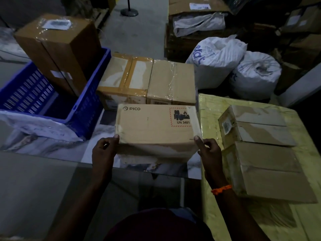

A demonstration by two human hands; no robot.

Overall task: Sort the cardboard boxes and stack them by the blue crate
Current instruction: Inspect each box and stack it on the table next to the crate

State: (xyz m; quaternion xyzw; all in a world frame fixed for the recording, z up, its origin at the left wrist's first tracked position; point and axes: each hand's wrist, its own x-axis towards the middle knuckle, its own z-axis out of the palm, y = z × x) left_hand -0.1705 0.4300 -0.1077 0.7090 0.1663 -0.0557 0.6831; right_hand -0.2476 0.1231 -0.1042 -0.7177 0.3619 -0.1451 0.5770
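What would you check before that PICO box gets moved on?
1. Grip: left hand and right hand hold the PICO box at its near corners: ok.
2. Box top closed: ok.
3. Battery hazard label facing up, readable: ok.
4. Bare tops on the taped boxes beside the blue crate: ok.
5. Box weight: cannot tell.

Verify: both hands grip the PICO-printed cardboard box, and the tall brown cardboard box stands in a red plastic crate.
Not red: the head view shows the tall brown cardboard box standing in a blue plastic crate. Left hand and right hand grip the PICO-printed cardboard box.
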